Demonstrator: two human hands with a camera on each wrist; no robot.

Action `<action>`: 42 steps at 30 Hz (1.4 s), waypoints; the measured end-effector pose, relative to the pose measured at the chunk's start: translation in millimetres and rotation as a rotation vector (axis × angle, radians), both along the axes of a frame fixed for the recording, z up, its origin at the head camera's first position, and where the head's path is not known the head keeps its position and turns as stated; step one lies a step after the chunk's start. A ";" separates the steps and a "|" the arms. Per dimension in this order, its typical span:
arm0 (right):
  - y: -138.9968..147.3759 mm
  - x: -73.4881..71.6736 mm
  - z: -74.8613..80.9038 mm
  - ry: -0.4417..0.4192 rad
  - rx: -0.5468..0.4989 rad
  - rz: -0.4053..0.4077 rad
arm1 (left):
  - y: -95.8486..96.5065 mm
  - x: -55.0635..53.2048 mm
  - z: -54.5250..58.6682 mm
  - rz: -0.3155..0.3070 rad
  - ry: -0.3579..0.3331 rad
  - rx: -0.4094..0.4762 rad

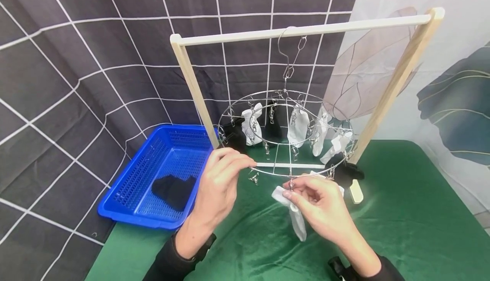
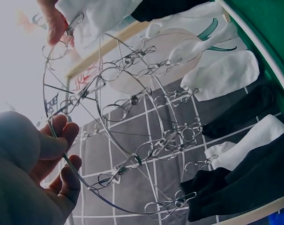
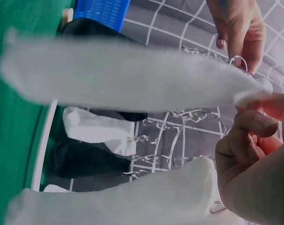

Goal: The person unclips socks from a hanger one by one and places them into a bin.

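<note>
A round metal sock hanger [image 1: 283, 175] with clips hangs by its hook. At its front left, my left hand [image 1: 222, 179] grips the outer ring between thumb and fingers. My right hand [image 1: 323, 206] pinches at the front clip [image 1: 292, 185], at the upper end of a white sock [image 1: 297, 223]. That sock droops below the ring; in the right wrist view the white sock [image 3: 123, 75] stretches away from the fingertips. Clipped round the ring are other socks, among them a white sock [image 1: 298, 127] and a black sock [image 1: 234, 136].
A stand with a white top bar [image 1: 306, 31] and wooden legs carries the hanger. On the left, a blue basket [image 1: 134, 219] contains black fabric [image 1: 174, 191]. Green cloth [image 1: 249, 247] covers the table. Grid-patterned cloth [image 1: 115, 72] hangs behind.
</note>
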State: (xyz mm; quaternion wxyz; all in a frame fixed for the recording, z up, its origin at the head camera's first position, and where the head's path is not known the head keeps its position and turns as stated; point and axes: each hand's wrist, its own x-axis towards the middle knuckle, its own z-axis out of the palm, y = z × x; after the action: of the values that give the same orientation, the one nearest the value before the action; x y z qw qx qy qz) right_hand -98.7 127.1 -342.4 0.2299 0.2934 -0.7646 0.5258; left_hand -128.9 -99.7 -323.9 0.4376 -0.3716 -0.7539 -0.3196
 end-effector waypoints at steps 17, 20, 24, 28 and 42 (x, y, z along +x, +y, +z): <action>-1.8 1.6 -3.2 0.055 -0.074 0.004 | 28.2 30.7 -77.8 -0.118 -0.279 0.042; 0.8 -2.1 -11.6 0.047 -0.070 0.001 | 33.0 28.1 -96.4 -0.163 -0.614 0.016; 4.9 -5.7 -24.0 0.011 -0.066 -0.010 | 42.2 21.2 -90.3 -0.380 -0.843 0.116; 0.2 0.1 -13.1 0.031 -0.069 0.006 | 50.1 21.5 -78.2 -0.458 -0.861 0.247; -7.1 5.0 -3.2 0.085 0.005 -0.037 | 33.5 24.9 -105.0 -0.339 -0.849 0.250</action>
State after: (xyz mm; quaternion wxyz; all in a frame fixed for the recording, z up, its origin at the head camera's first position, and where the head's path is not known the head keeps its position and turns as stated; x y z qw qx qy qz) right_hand -93.6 120.0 -345.6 0.2712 0.3019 -0.7607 0.5065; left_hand -104.0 -66.2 -428.9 0.0739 -0.2704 -0.7505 -0.5984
